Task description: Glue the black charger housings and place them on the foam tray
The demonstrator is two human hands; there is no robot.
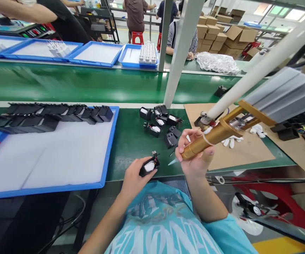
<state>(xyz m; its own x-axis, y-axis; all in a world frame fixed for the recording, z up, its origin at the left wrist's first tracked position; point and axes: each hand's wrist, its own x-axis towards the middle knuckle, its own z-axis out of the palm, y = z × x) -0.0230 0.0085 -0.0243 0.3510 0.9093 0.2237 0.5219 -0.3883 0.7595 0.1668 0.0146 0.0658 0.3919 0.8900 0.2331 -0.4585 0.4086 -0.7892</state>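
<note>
Your left hand [136,173] holds a black casing [149,166]; your upturned right hand [195,165] grips a slanted gold dispenser [218,134].

factory assembly floor, long green line [89,83], blue-rimmed trays [96,53], stacked cardboard boxes [212,37], co-workers [136,16]

Turquoise T-shirt [169,221], large white lettering [165,238] across the front, short matching right sleeve [227,233], bare forearms [207,201]

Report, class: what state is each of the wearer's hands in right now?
Left hand: closed, holding a black casing.
Right hand: closed on a gold-coloured tool.
</note>
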